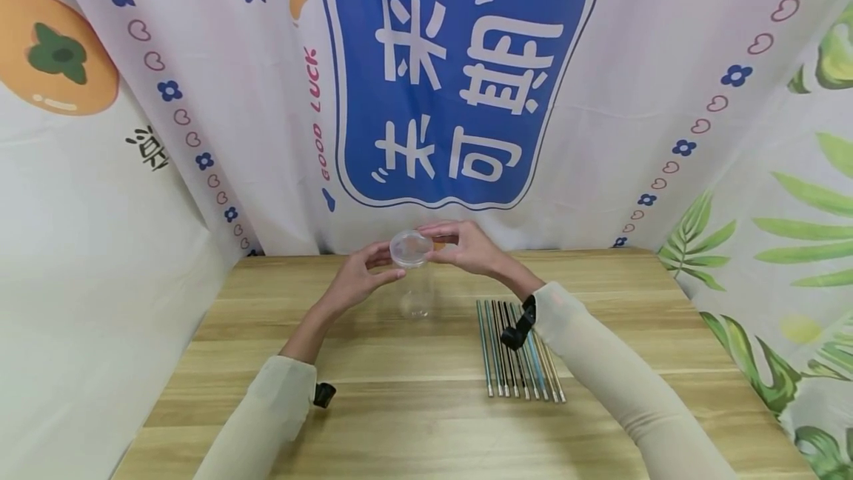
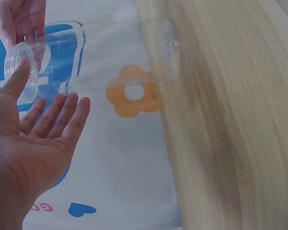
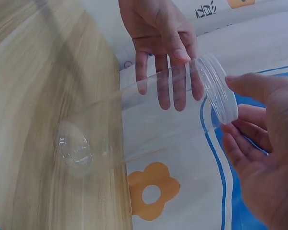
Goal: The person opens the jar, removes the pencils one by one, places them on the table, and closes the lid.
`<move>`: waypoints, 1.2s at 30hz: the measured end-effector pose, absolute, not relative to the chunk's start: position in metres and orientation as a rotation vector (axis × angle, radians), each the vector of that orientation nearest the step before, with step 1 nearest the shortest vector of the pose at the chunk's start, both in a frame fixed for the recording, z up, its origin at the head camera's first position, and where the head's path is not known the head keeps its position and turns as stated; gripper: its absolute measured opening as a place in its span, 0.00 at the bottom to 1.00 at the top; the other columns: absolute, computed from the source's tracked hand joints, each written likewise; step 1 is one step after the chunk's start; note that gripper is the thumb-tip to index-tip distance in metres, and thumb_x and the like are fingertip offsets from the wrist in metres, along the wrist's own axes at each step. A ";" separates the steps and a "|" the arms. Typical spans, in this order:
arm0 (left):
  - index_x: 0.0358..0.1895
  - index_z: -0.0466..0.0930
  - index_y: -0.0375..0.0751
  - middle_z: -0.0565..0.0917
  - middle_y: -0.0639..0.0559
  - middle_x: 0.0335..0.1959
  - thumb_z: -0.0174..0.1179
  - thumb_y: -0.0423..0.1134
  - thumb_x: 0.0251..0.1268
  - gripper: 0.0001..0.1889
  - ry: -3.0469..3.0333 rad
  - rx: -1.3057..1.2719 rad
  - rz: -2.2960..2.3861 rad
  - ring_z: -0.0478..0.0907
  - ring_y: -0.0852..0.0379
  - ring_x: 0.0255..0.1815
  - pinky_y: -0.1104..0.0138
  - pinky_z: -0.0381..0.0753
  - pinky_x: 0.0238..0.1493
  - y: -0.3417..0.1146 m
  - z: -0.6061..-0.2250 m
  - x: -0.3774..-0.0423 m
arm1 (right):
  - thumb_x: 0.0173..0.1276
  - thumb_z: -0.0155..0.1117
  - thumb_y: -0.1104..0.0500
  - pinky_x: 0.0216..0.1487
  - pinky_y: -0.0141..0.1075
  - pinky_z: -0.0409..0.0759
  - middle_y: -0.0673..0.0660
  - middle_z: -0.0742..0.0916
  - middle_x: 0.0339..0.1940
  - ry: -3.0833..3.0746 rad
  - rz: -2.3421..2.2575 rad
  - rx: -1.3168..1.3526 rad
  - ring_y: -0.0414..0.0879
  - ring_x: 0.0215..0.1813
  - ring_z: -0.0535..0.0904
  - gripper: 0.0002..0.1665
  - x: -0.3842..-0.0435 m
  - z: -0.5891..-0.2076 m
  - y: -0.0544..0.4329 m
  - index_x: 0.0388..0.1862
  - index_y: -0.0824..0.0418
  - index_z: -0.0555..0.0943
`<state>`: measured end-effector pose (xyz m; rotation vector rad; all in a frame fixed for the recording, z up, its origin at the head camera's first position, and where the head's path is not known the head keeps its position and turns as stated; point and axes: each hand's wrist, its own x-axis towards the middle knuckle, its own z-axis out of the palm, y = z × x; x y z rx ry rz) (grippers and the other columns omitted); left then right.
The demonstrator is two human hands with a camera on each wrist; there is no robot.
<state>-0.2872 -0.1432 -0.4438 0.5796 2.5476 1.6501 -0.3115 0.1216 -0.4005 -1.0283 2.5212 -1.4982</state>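
A tall, clear cylindrical jar [image 1: 416,295] with a ridged clear lid [image 1: 410,249] stands near the back of the table, its base at the tabletop. My right hand [image 1: 466,247] pinches the lid's rim, thumb on one edge and fingertips on the opposite edge, as the right wrist view shows. On the other side is my left hand [image 1: 360,276], its thumb touching the jar's neck by the lid. The left fingers [image 3: 180,88] stay nearly straight and show through the jar wall in the right wrist view. Whether those fingertips press the jar is unclear.
Several thin pencil-like sticks [image 1: 509,361] in teal, black and gold lie side by side on the wooden table [image 1: 400,406], under the right forearm. A printed curtain [image 1: 280,169] hangs right behind the table's back edge. Patterned cloths hang at both sides.
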 end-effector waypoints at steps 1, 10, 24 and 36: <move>0.74 0.73 0.35 0.83 0.36 0.66 0.74 0.37 0.69 0.33 2.548 0.577 1.650 0.81 0.38 0.68 0.52 0.86 0.64 -0.143 -0.444 -0.287 | 0.68 0.79 0.59 0.70 0.48 0.82 0.58 0.87 0.66 2.545 -1.498 -1.012 0.53 0.65 0.84 0.27 -0.311 -0.401 0.121 0.64 0.64 0.85; 0.74 0.73 0.35 0.83 0.36 0.66 0.74 0.37 0.69 0.33 2.566 0.584 1.635 0.81 0.38 0.68 0.51 0.85 0.64 -0.143 -0.442 -0.285 | 0.59 0.87 0.56 0.58 0.37 0.88 0.59 0.90 0.56 2.731 -1.510 -0.954 0.50 0.55 0.87 0.26 -0.303 -0.403 0.115 0.54 0.65 0.90; 0.74 0.73 0.35 0.83 0.36 0.66 0.74 0.40 0.68 0.34 2.543 0.586 1.651 0.81 0.38 0.68 0.49 0.85 0.65 -0.144 -0.443 -0.286 | 0.71 0.77 0.58 0.71 0.50 0.82 0.62 0.82 0.71 2.560 -1.516 -1.030 0.58 0.72 0.77 0.32 -0.310 -0.400 0.121 0.70 0.68 0.80; 0.74 0.74 0.37 0.83 0.38 0.66 0.75 0.41 0.68 0.34 2.547 0.562 1.643 0.81 0.40 0.68 0.51 0.86 0.64 -0.145 -0.442 -0.285 | 0.74 0.71 0.65 0.74 0.56 0.78 0.63 0.80 0.75 2.429 -1.448 -1.150 0.60 0.75 0.76 0.28 -0.316 -0.401 0.125 0.71 0.68 0.79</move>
